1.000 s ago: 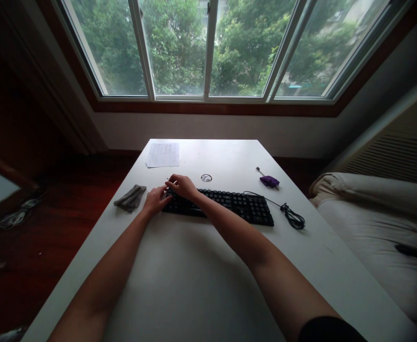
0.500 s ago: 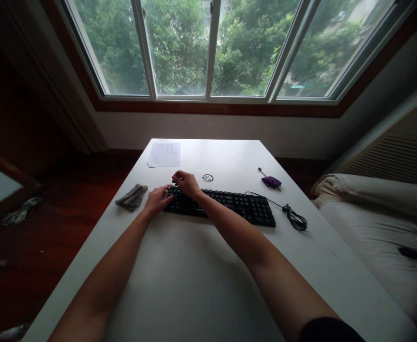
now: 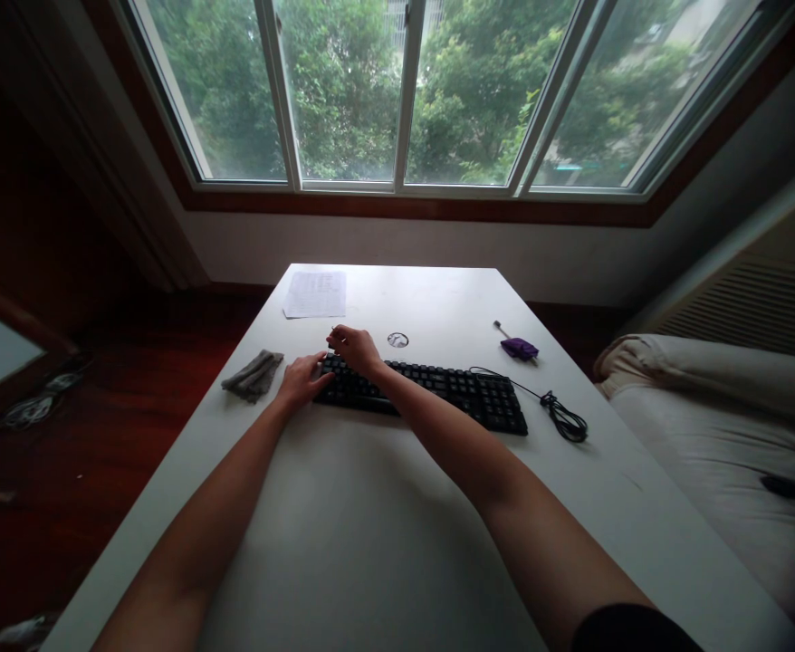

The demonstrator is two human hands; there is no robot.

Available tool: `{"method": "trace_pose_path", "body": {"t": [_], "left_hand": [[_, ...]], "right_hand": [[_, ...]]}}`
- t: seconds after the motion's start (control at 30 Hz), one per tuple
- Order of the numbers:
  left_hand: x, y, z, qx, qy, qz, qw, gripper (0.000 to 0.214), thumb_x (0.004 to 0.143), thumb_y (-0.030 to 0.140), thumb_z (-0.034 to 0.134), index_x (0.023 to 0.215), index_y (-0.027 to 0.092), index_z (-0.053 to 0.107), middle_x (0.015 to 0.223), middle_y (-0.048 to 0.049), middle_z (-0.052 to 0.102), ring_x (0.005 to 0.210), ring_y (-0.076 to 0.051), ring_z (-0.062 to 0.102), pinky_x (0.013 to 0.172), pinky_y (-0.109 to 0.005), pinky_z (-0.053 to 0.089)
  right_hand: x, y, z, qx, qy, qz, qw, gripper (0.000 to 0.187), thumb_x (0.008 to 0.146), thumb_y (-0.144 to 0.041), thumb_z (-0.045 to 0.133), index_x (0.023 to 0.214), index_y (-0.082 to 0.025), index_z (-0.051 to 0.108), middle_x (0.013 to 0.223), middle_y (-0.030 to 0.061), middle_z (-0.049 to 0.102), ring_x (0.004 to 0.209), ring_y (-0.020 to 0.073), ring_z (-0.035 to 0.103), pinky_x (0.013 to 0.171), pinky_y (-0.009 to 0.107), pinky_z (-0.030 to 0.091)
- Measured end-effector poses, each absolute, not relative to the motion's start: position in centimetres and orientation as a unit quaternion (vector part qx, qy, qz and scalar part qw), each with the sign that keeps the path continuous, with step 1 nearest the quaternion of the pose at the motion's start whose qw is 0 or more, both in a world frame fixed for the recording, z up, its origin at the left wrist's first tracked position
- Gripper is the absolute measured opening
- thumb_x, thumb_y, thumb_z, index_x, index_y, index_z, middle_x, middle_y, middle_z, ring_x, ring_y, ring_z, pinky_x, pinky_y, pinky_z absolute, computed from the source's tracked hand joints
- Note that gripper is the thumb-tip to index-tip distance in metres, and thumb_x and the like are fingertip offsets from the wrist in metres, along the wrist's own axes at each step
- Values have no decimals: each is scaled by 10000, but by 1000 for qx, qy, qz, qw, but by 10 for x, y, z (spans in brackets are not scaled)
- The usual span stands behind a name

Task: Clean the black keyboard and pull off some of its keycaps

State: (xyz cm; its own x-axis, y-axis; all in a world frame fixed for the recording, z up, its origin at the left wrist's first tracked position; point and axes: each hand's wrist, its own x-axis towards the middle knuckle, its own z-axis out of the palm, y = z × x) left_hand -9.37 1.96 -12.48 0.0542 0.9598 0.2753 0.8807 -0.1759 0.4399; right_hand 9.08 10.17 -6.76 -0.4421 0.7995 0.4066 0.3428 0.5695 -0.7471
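A black keyboard (image 3: 465, 388) lies across the white table (image 3: 370, 507). My left hand (image 3: 301, 380) grips its left end, with the thumb over the near side and the fingers toward the far corner. Just above the keyboard's upper left keys, my right hand (image 3: 355, 348) is closed in a pinch. A small, thin, wire-like tool (image 3: 333, 330) sticks up from its fingertips; its lower part is too small to make out.
Left of the keyboard lies a grey cloth (image 3: 253, 377). Behind are a printed sheet (image 3: 314, 295) and a small round item (image 3: 398, 340). To the right are a purple pouch-like item (image 3: 520, 349), a small brush-like stick (image 3: 504, 330) and the coiled cable (image 3: 564, 418).
My right hand has lifted very slightly from the upper left keys, still pinching. My left hand stays on the keyboard's end. The whole view has shifted a little.
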Motion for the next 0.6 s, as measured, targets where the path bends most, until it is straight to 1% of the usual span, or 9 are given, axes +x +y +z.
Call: {"method": "trace_pose_path", "body": {"t": [0.17,0.33,0.47,0.6], "left_hand": [[-94,20,-126,720,637,266,73,603,913,543,600,1439,252,550,1397,-87,626,1275,-314,544,1064,-457,408],[-94,20,-127,722,633,270,71,610,911,550,603,1435,242,555,1383,-86,635,1258,-310,557,1060,-456,415],[-93,20,-127,719,630,283,73,604,906,543,613,1433,253,556,1362,-78,649,1242,-308,567,1056,-458,422],[-93,19,-126,712,628,303,84,577,923,493,598,1444,252,539,1296,-75,683,1210,-299,588,1046,-464,432]], "right_hand": [[97,102,-81,-348,-751,367,424,210,930,-436,627,913,-236,690,801,-14,727,687,136,690,681,230,512],[100,105,-91,-361,-694,430,451,258,922,-476,619,897,-225,668,736,-8,708,659,150,708,631,236,536],[106,109,-95,-360,-667,459,463,306,900,-518,632,875,-214,657,752,10,718,670,159,715,647,258,566],[110,104,-96,-329,-662,470,482,340,882,-552,638,902,-213,657,781,16,720,693,170,720,660,268,573]]}}
